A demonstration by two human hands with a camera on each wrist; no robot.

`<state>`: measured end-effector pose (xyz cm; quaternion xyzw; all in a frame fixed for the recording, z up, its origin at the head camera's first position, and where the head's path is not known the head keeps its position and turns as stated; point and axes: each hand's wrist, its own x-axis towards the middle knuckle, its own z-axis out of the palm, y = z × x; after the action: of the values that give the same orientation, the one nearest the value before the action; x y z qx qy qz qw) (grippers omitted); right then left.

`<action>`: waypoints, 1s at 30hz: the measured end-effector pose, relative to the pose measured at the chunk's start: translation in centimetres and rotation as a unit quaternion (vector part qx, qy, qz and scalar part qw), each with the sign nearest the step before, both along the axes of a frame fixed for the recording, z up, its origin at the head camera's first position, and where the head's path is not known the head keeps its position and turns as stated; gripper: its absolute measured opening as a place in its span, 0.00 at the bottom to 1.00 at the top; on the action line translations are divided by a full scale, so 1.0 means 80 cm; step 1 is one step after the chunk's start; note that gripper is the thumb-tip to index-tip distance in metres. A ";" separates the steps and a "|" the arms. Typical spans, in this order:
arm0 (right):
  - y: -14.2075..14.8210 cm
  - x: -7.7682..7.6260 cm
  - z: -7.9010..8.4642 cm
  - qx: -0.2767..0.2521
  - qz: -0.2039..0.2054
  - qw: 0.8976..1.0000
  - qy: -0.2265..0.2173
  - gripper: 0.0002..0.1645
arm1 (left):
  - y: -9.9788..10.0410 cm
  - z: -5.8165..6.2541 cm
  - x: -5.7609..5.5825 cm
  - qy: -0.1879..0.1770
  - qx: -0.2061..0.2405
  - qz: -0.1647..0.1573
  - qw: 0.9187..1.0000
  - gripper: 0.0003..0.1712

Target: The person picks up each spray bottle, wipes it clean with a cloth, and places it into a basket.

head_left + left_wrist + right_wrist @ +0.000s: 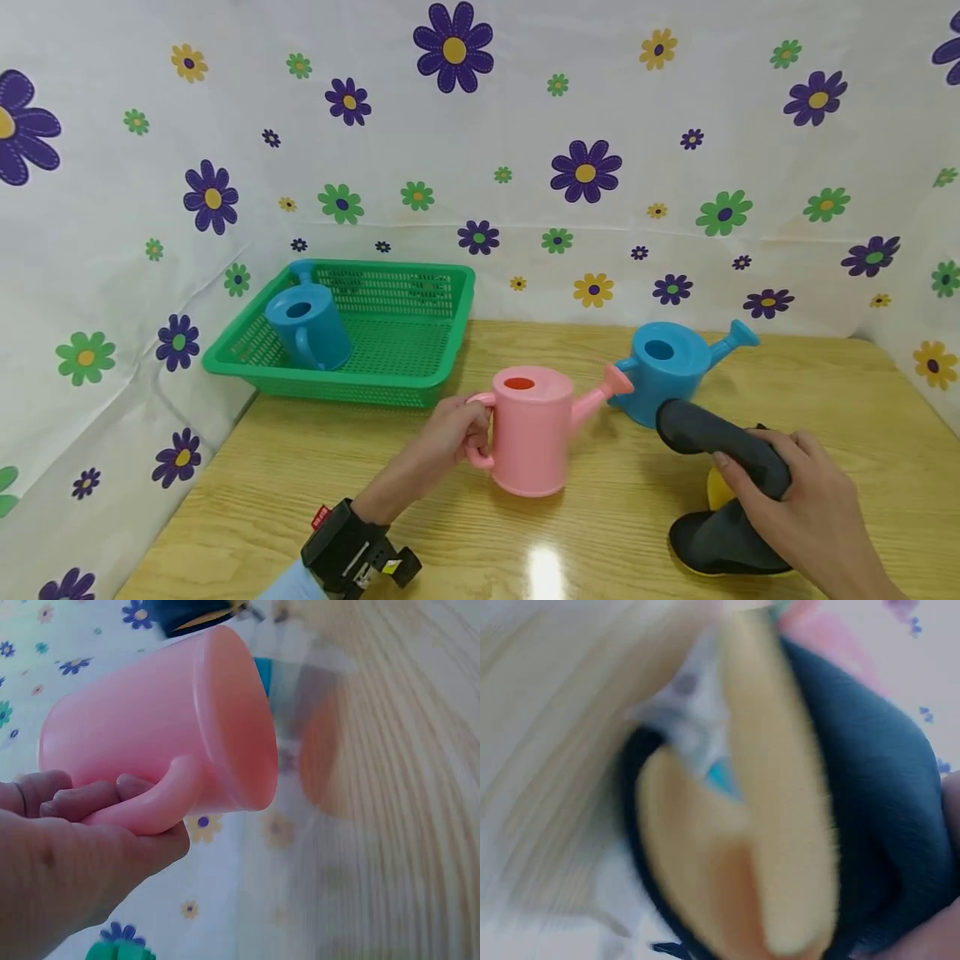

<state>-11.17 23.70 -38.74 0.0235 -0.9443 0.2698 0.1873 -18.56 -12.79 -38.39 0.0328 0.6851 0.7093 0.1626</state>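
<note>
Noting the left grip (pixel 467 427) curled round the handle (pixel 161 801) of a pink watering can (pixel 531 442), held just above the counter (pixel 285 483): smooth moulded plastic by its look, so we judge it light, stiff, somewhat slippery, best held by that loop. The right grip (pixel 813 500) clasps a yellow-edged dark shoe (pixel 716 435), matte, likely softer to squeeze.

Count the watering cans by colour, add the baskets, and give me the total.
Blue watering cans: 2
Pink watering can: 1
Green basket: 1
Total: 4
</note>
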 end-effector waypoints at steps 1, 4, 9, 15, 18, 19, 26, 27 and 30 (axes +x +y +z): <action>-0.005 0.002 0.005 -0.012 0.001 1.000 -0.019 0.29 | 0.006 -0.001 -0.001 0.003 0.001 -0.009 1.000 0.09; -0.026 0.008 0.009 -0.047 0.027 0.997 -0.054 0.30 | 0.025 -0.004 -0.007 0.010 0.010 -0.030 0.999 0.11; -0.061 0.007 -0.006 -0.075 0.105 0.984 0.119 0.18 | 0.053 -0.001 -0.002 0.001 0.035 -0.052 0.998 0.16; -0.090 -0.006 0.003 -0.024 0.186 0.943 0.276 0.35 | 0.076 0.003 0.016 0.000 0.059 -0.076 0.995 0.17; -0.101 -0.010 0.010 0.001 0.198 0.930 0.310 0.33 | 0.081 0.004 0.020 0.001 0.074 -0.070 0.995 0.17; -0.103 -0.011 0.011 0.013 0.195 0.927 0.321 0.33 | 0.082 0.005 0.021 -0.001 0.083 -0.066 0.994 0.18; -0.110 -0.012 0.008 0.089 0.226 0.916 0.318 0.33 | 0.086 0.006 0.029 -0.027 0.129 -0.053 0.990 0.21; -0.110 -0.010 0.006 0.110 0.231 0.916 0.309 0.34 | 0.086 0.006 0.029 -0.030 0.130 -0.050 0.990 0.21; -0.109 -0.010 0.000 0.169 0.240 0.911 0.289 0.36 | 0.085 0.006 0.029 -0.030 0.127 -0.047 0.990 0.21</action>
<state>-11.95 14.98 -38.72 0.3579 -0.8463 0.1242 0.3744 -16.23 -5.96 -37.93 0.0638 0.5818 0.7828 0.2112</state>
